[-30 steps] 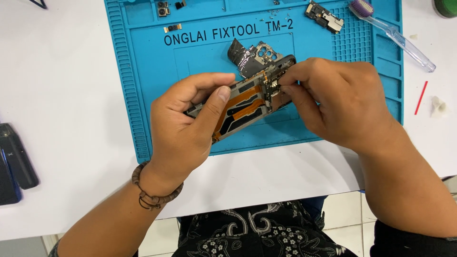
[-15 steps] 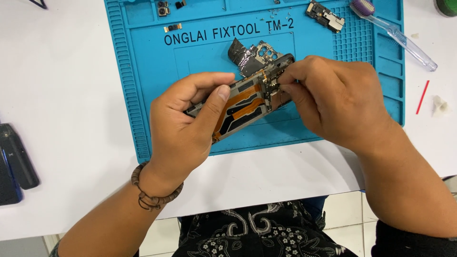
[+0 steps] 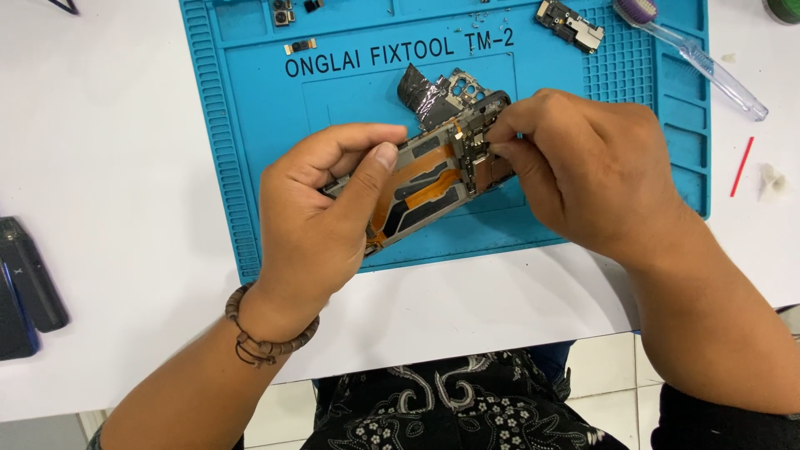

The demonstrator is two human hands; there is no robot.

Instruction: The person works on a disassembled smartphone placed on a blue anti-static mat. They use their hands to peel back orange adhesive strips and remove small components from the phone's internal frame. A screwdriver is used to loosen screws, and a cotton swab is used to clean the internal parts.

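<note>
Orange flex ribbons ran along the inside of the opened phone frame [image 3: 433, 183], which was held tilted above the blue silicone work mat [image 3: 250, 125], its top end pointing up and to the right. The left hand [image 3: 321, 225] gripped the frame's lower end, fingers curled under it and the thumb laid flat across its face. The right hand [image 3: 583, 167] had its thumb and forefinger closed in a pinch at the small circuit board [image 3: 475, 150] near the frame's top; whether they clasped a loose part or only pressed on a connector could not be told, since the fingertips covered the spot.

A dark shield piece [image 3: 429, 93] lay on the mat just behind the frame, and another small board [image 3: 571, 22] sat near the mat's far edge, beside a clear-handled brush [image 3: 708, 62]. A dark oblong device [image 3: 33, 271] rested on the white table [image 3: 117, 167] to the left.

The risk, as I judged it, was a torn ribbon or bent connector if the pinching fingers pulled at an angle, or the tilted frame slipping from a one-handed grip.

Against the frames of a second and half a second before, almost nothing had changed: both hands kept the same holds and the frame the same tilt.
</note>
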